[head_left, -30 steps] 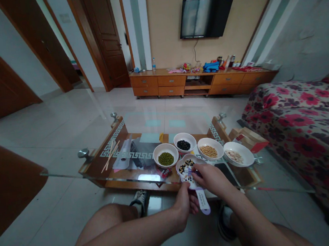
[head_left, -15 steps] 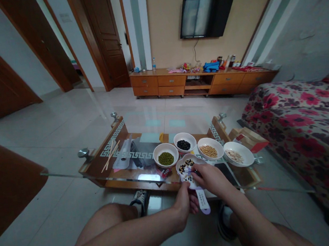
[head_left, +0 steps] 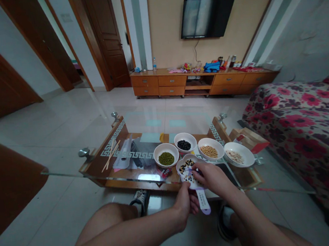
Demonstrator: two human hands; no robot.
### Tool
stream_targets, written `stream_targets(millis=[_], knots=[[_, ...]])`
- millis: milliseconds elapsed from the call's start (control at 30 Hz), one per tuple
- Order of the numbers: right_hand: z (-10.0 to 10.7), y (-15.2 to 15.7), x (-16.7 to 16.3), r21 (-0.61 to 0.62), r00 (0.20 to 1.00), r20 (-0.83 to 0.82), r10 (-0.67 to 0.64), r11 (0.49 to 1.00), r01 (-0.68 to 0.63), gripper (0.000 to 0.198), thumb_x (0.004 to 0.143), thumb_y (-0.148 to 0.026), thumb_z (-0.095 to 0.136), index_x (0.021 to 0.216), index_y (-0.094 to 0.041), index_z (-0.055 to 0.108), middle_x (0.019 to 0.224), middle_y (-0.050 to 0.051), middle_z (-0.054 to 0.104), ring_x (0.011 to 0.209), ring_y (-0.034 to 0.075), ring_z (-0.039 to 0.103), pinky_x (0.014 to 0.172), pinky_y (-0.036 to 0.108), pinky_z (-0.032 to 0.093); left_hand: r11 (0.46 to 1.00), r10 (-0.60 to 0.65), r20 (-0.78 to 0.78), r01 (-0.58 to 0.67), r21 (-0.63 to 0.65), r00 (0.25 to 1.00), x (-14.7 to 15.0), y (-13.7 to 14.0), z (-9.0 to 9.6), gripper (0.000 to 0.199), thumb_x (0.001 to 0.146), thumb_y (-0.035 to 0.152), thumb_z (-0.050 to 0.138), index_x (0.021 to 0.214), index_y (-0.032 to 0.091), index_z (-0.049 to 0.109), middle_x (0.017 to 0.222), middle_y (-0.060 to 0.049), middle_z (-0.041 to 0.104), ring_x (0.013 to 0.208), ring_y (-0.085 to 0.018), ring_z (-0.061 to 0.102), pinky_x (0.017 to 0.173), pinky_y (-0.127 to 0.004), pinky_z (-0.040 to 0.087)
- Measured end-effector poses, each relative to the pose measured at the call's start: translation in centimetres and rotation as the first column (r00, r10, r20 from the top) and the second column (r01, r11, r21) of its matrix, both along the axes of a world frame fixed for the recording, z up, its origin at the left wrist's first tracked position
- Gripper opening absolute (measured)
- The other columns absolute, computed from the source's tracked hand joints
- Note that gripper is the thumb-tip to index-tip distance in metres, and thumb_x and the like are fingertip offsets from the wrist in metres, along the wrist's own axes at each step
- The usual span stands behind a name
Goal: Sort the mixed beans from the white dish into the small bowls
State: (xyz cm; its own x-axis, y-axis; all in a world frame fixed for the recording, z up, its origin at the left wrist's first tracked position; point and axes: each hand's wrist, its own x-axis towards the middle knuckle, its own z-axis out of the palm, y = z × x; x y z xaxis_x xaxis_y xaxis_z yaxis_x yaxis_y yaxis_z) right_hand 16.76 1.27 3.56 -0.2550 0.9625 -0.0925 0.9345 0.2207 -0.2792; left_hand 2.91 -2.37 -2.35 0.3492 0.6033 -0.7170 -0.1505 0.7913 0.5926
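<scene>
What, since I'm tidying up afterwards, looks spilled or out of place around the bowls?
No spill stands out near the white dish. The thin sticks left of the bowl of green beans look odd: they lie loosely crossed rather than lined up together.

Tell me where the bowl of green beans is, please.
In the head view, the bowl of green beans sits on the glass table, left of the black-bean bowl and the mixed-bean dish.

bowls (head_left: 165,148) are coloured white | green beans (head_left: 166,159), black beans (head_left: 183,145) and tan beans (head_left: 209,151) are seen | dish handle (head_left: 203,203) is tinted white and lilac | glass tabletop (head_left: 141,154) is banded in pale Greek key | fabric cover (head_left: 294,125) is printed with pink and dark flowers | cabinet (head_left: 171,85) is toned orange-brown
</scene>
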Motion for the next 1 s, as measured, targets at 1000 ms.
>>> stream_targets(millis=[1000], knots=[[0.8,2.4,-0.3,0.288,0.926,-0.073,-0.371,0.881,0.375,0.029,0.095,-0.043,0.043,0.101,-0.024,0.064,0.090,0.005,0.072,0.086,0.021,0.066,0.065,0.027,0.038,0.999,-0.043,-0.011,0.043,0.005,0.999,0.0,0.0,-0.6,0.056,0.086,0.058,0.023,0.065,0.017,0.053,0.051,-0.001,0.050,0.041,-0.011,0.039,0.051,-0.026,0.024]])
